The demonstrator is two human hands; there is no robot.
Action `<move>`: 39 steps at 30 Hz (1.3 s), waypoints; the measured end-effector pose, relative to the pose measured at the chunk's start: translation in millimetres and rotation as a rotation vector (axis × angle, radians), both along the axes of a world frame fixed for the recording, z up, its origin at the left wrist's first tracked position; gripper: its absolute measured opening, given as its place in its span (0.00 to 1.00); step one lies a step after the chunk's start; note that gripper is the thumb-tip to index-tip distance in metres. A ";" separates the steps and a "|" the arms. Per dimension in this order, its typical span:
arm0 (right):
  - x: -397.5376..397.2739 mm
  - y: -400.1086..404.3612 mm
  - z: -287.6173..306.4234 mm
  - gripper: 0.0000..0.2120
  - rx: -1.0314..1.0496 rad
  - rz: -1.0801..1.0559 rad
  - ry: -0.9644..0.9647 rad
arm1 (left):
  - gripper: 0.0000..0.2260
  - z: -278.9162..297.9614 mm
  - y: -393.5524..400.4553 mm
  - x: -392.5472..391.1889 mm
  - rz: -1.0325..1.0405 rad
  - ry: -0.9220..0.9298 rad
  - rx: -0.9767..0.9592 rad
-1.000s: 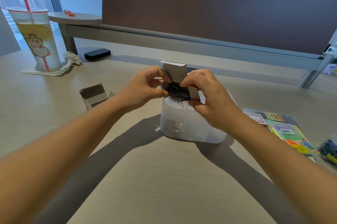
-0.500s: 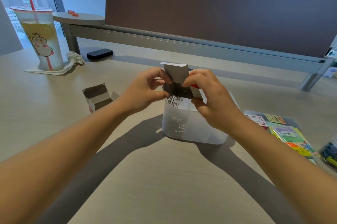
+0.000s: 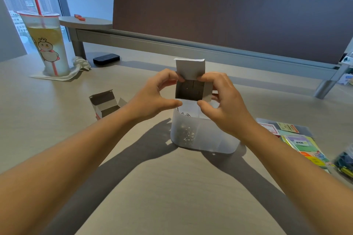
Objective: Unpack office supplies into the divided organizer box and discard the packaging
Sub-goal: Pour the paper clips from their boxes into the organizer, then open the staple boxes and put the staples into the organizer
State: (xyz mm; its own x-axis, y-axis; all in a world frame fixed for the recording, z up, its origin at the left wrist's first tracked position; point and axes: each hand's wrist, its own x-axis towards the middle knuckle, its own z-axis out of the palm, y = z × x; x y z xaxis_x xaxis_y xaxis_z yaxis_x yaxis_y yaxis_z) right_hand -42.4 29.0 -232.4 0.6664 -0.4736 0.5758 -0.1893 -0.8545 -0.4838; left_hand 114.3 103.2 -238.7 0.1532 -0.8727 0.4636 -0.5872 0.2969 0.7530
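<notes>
Office light falls on a pale wood counter (image 3: pixel 172 187) where the work takes place. Both hands hold a small cardboard box (image 3: pixel 192 89) directly above the translucent organizer box (image 3: pixel 206 139), its open mouth turned toward the person and its flap standing up. The left hand (image 3: pixel 154 99) grasps its left side with curled fingers and the right hand (image 3: pixel 223 104) grasps its right side. The inside looks dark and empty, so probably it is held here to check that nothing remains. Paper clips (image 3: pixel 186 134) lie in the left compartment of the organizer. Another opened carton (image 3: pixel 105 103) lies near the left forearm. Packs of sticky notes (image 3: pixel 299 143) wait at the right. Farther left stands a drink cup (image 3: pixel 46 43) with a straw, and a brown partition panel (image 3: pixel 229 16) closes the back.
</notes>
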 end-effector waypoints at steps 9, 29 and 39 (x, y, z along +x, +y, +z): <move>-7.6 3.4 6.6 0.25 0.224 -0.030 -0.052 | 0.23 9.0 4.4 -12.8 0.072 -0.058 -0.011; -19.5 88.9 -65.7 0.22 -0.123 0.178 0.564 | 0.28 -60.2 125.8 -5.1 0.620 -0.001 0.288; -17.2 81.0 -72.9 0.21 -0.110 0.210 0.494 | 0.25 -69.8 81.9 44.8 0.788 -0.195 0.349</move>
State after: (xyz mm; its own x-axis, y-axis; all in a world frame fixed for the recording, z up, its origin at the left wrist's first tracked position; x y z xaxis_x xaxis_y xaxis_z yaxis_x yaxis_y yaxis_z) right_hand -59.6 110.0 -305.2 0.9440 -0.2557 0.2087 -0.1911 -0.9390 -0.2859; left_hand 159.1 185.1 -308.5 0.7163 -0.6430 0.2711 -0.6514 -0.4767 0.5903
